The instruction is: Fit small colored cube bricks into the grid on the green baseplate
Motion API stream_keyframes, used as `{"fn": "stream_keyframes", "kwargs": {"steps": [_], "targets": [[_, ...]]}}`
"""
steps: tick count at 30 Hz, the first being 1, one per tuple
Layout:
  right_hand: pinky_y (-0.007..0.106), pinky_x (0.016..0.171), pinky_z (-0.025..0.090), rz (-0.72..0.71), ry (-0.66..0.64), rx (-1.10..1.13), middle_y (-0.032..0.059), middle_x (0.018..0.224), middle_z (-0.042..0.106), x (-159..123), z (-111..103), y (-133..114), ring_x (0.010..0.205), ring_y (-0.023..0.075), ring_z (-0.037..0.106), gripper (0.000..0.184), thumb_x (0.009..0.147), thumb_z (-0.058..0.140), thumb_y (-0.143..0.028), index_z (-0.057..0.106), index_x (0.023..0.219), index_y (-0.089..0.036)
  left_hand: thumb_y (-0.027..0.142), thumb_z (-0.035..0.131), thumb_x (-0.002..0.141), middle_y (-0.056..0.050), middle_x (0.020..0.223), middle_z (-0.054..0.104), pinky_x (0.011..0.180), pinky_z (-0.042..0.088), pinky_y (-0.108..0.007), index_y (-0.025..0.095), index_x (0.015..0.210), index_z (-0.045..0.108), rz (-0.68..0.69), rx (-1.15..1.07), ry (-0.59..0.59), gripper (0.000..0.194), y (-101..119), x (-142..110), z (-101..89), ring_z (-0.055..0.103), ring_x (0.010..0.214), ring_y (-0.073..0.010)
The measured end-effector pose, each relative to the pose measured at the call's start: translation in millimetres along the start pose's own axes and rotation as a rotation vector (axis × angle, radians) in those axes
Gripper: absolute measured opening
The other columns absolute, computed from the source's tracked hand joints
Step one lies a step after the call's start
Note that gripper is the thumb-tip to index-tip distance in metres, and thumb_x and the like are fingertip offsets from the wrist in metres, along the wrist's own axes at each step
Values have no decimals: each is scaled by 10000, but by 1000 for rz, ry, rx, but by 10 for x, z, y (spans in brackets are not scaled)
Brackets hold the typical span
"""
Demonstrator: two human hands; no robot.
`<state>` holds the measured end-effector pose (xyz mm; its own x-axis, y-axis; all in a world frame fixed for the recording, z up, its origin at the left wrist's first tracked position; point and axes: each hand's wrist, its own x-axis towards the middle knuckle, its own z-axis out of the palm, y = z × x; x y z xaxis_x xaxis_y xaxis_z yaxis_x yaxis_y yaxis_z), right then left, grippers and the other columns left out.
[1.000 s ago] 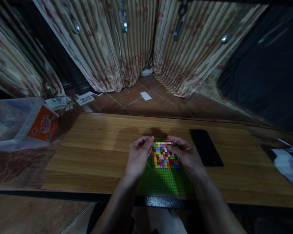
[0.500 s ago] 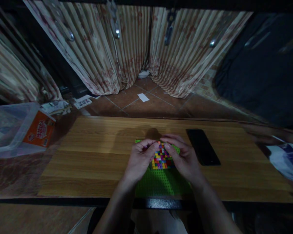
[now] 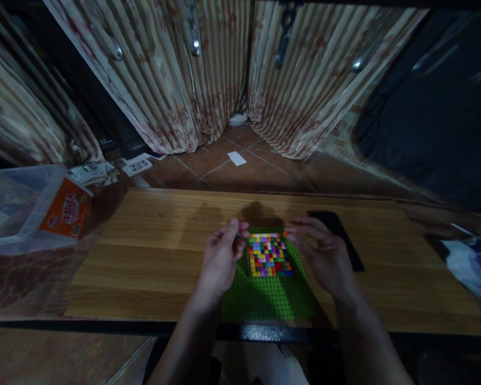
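A green studded baseplate [image 3: 266,302] lies on the wooden table [image 3: 152,240] near its front edge. A square patch of small multicoloured bricks [image 3: 269,255] covers the plate's far half. My left hand [image 3: 221,259] hovers at the patch's left side, thumb and forefinger pinched together; I cannot see whether anything is between them. My right hand [image 3: 326,254] is at the patch's far right corner. Its fingertips are pinched on a small orange brick [image 3: 284,233].
A black phone [image 3: 339,222] lies flat just right of the plate, partly behind my right hand. A clear plastic box [image 3: 12,206] with an orange packet [image 3: 66,208] stands off the table's left end. Striped curtains [image 3: 208,75] hang behind; a white-blue bag [image 3: 471,262] is at the right.
My hands were close together over the patch's far edge and have drawn apart to its sides. The orange brick went from my left fingertips to my right. The camera shifted slightly.
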<state>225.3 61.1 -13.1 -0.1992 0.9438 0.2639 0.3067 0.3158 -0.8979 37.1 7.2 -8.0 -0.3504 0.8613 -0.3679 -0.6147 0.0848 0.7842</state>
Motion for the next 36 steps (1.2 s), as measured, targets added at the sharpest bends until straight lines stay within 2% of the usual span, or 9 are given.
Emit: {"fn": "stream_keyframes", "kwargs": {"steps": [3, 6, 11, 15, 17, 21, 28, 33, 36], "targets": [[463, 1025, 485, -19, -84, -103, 55, 1156, 699, -11, -36, 103, 1137, 246, 631, 136, 853, 717, -386, 799, 925, -304, 401, 809, 731, -15, 720, 652, 460, 305, -152, 107, 816, 724, -27, -63, 164, 317, 42, 41, -21, 476, 529, -34], [476, 1033, 474, -47, -123, -164, 54, 1170, 698, -19, -4, 129, 1143, 251, 627, 142, 867, 698, -388, 795, 929, -304, 244, 687, 852, -14, 719, 646, 510, 391, -147, 112, 789, 684, -81, -174, 273, 147, 57, 78, -31, 532, 560, -45], [453, 1010, 480, 2, -101, -95, 53, 1134, 706, 2, 99, 152, 1109, 245, 645, 108, 831, 725, -359, 793, 863, -281, 56, 522, 892, -24, 676, 606, 496, 446, -147, 124, 700, 612, -209, -363, 274, 222, 85, 114, -57, 588, 602, -80], [432, 970, 502, 108, -60, 82, 53, 1067, 739, 10, 181, 198, 1050, 245, 676, 117, 762, 776, -360, 779, 801, -249, 9, 493, 865, -51, 717, 632, 605, 562, -174, 120, 707, 613, -208, -441, 289, 227, 94, 128, -66, 639, 683, -105], [409, 905, 534, 193, -46, 176, 50, 1030, 758, 7, 207, 213, 983, 241, 696, 177, 706, 817, -379, 775, 809, -240, -14, 491, 842, -70, 755, 654, 672, 599, -200, 109, 756, 638, -201, -453, 287, 210, 90, 126, -55, 666, 732, -122], [351, 693, 565, 384, -76, 327, 48, 907, 777, 1, 225, 220, 746, 205, 696, 353, 641, 864, -432, 772, 917, -232, -41, 481, 824, -99, 849, 693, 777, 616, -226, 86, 887, 673, -191, -440, 217, 239, 90, 95, -12, 710, 835, -151], [341, 708, 565, 421, -67, 404, 35, 885, 776, 12, 251, 207, 755, 198, 697, 356, 582, 905, -423, 779, 853, -230, 84, 509, 880, -150, 1011, 730, 890, 596, -276, 67, 953, 713, -189, -390, 27, 218, 117, 13, 26, 716, 991, -199], [386, 756, 573, 332, -48, 325, 35, 908, 770, -15, 241, 142, 813, 218, 702, 311, 664, 859, -418, 776, 919, -260, 264, 458, 972, -171, 1183, 707, 989, 547, -329, 71, 1027, 719, -182, -400, -153, 330, 161, -44, 19, 671, 1147, -254], [433, 939, 532, 99, 45, 169, 42, 1064, 740, -37, 212, 30, 1034, 238, 679, 198, 779, 783, -385, 782, 957, -297, 371, 417, 1002, -178, 1268, 671, 1030, 515, -350, 80, 1104, 707, -217, -404, -258, 424, 181, -80, 29, 622, 1228, -271]]}}
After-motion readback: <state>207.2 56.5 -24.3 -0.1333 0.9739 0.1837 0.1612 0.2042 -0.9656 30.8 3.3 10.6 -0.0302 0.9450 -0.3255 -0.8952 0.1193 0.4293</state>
